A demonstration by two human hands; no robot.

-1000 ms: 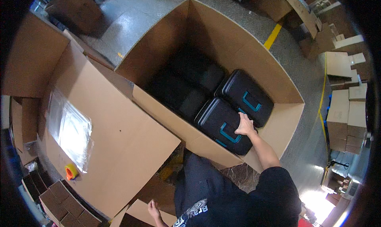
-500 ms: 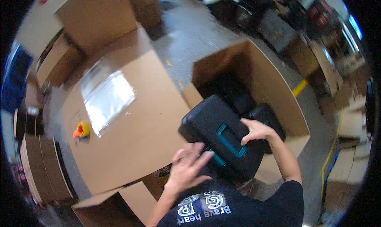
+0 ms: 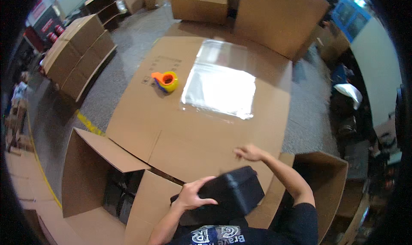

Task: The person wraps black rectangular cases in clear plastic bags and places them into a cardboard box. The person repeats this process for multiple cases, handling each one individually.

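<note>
Since the earlier frame the black case (image 3: pixel 223 198) has come clear of the open box and now sits low at the person's chest, over the near edge of the cardboard worktop (image 3: pixel 189 133). Left hand (image 3: pixel 195 195) is clamped on the case's near left corner, fingers wrapped over the top. Right hand (image 3: pixel 249 153) is off the case, open and flat, fingertips touching the cardboard just beyond it. Hands apart.

Worktop is a big flattened cardboard sheet. A clear plastic bag (image 3: pixel 221 86) lies flat on its far half, glare on it. An orange and yellow tape dispenser (image 3: pixel 165 81) sits left of the bag. Open carton (image 3: pixel 94 176) at lower left, flaps up, dark items inside. Another open carton (image 3: pixel 326 180) at lower right. Grey concrete floor (image 3: pixel 128 48), yellow line (image 3: pixel 88 123) on it. Stacked closed cartons (image 3: pixel 79 48) at far left, more large cartons (image 3: pixel 279 13) beyond the worktop.
</note>
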